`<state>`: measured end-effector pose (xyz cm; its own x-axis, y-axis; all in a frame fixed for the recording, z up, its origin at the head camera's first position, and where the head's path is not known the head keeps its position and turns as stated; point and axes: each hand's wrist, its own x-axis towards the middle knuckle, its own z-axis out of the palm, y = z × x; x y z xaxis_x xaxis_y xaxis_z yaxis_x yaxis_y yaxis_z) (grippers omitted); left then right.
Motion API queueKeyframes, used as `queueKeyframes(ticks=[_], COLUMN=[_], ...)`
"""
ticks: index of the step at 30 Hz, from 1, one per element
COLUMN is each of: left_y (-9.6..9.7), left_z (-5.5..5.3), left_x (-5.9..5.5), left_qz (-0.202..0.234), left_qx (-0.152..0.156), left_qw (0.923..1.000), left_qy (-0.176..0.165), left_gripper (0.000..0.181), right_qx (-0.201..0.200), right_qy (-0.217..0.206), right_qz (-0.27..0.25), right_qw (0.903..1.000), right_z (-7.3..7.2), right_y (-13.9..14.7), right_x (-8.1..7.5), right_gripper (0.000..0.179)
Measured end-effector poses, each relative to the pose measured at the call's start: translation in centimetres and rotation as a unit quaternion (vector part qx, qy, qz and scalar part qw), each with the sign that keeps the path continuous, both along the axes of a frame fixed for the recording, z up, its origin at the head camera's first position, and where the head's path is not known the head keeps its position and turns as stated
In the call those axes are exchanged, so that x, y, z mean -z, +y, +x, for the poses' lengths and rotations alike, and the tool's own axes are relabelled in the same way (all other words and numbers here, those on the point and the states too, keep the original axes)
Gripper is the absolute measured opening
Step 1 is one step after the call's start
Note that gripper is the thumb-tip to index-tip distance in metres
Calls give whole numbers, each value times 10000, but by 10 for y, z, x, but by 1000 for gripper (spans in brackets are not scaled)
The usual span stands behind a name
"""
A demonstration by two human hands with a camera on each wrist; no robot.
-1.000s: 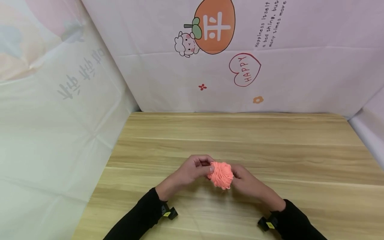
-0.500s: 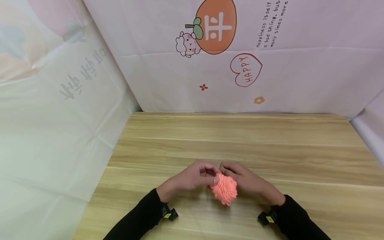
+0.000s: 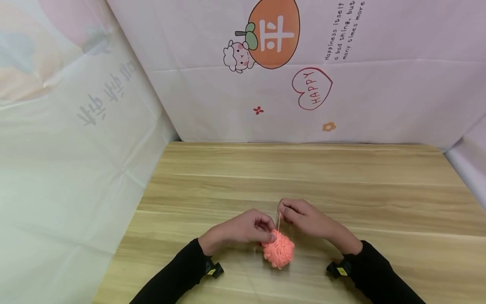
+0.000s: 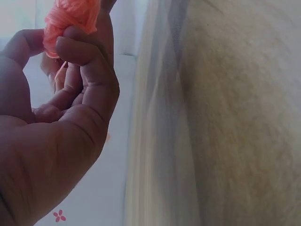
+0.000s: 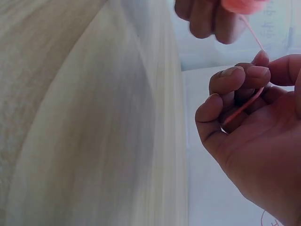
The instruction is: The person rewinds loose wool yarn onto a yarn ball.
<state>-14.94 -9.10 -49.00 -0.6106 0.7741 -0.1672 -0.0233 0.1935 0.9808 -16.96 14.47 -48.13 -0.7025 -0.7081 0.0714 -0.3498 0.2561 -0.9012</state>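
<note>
A small ball of coral-pink yarn (image 3: 279, 251) is pinched between the thumb and fingers of my left hand (image 3: 247, 228) above the table. In the left wrist view the yarn ball (image 4: 70, 23) shows at the top, with the thumb on one side and fingertips on the other. My right hand (image 3: 307, 217) is up and to the right of the ball, gripping a single strand of yarn (image 3: 279, 221) that runs taut down to it. From the right wrist view, the strand (image 5: 242, 109) passes between thumb and fingertips and across the curled fingers of the right hand (image 5: 263, 127).
A wood-grain table (image 3: 212, 169) lies under both hands. Behind it hangs a white printed cloth (image 3: 205, 105) with cartoon fruit and lettering; another pale cloth (image 3: 76, 177) covers the left side. Each black sleeve carries a small wrist camera (image 3: 214, 270).
The right hand has come off the ball's right side and moved up, drawing a strand out. My left hand has lowered the ball toward me and turned it.
</note>
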Motion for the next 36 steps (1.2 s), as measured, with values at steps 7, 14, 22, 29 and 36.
queueKeyframes(ticks=[7,14,22,29,36], left_y=[0,-2,-4,-6,-8], left_z=[0,-7,-15,-20,-23], left_x=[2,3,4,4,0], left_qz=[-728,-900,-599,-67,572], left_qx=[-960,-1661,-2527,-3089,-3243], left_qw=[9927,9820,9657,9510,9436], left_qy=[-56,26,-29,-87,-344], left_gripper=[10,18,14,15,15], right_qx=[234,173,142,-50,-11], right_qy=[-51,122,208,169,69], right_qz=[-95,-260,-196,-436,-390], right_qw=[9997,9994,9995,9989,9992], right_z=[0,5,12,17,19], right_y=[3,3,4,3,2], right_x=[-8,-14,-13,-6,1], right_gripper=[32,29,22,18,21])
